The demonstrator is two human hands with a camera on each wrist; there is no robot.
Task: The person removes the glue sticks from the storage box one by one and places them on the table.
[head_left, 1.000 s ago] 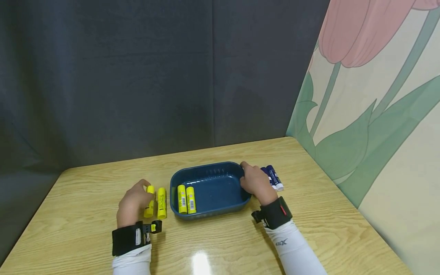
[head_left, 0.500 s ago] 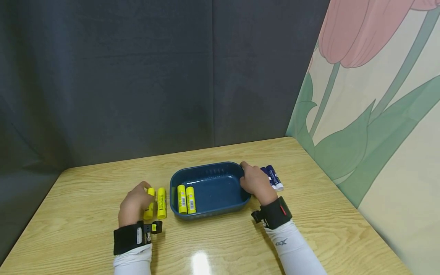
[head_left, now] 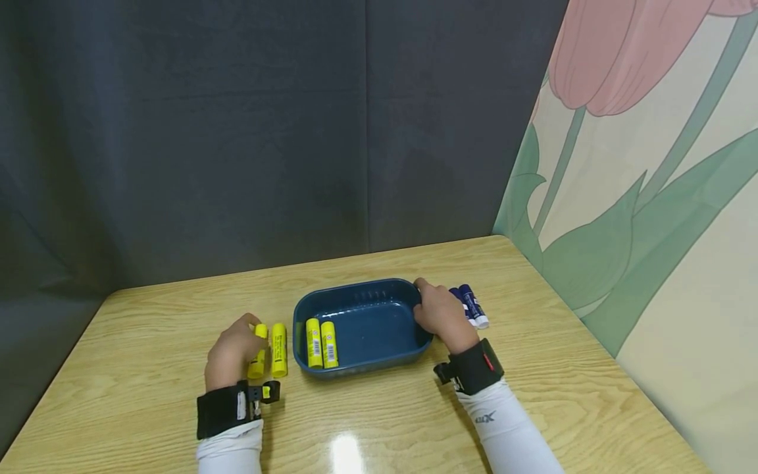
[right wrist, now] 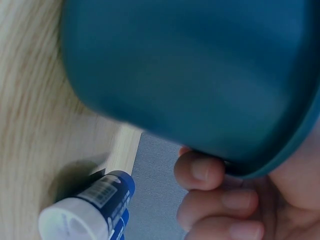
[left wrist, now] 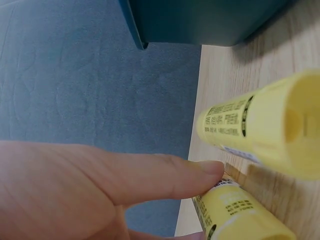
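My left hand (head_left: 234, 347) pinches a yellow glue stick (left wrist: 237, 212) on the table, the thumb on one side and the other fingers mostly hidden. Just to its right lies another yellow glue stick (head_left: 279, 349), apart from the hand. A dark blue plastic tray (head_left: 361, 368) stands in the middle, with two yellow glue sticks (head_left: 322, 343) side by side at its left end. My right hand (head_left: 441, 313) grips the tray's right end, thumb over the rim and fingers curled outside against the wall (right wrist: 190, 75).
Two dark blue glue sticks with white ends (head_left: 474, 306) lie right of the tray, partly behind my right hand. A dark curtain (head_left: 249, 145) hangs behind the wooden table (head_left: 367, 428). The wall with painted tulips (head_left: 681, 263) borders the right side.
My left hand has shifted slightly toward me and to the right, and the pinched yellow glue stick has slid a little toward me. The right hand and the tray hold their place.
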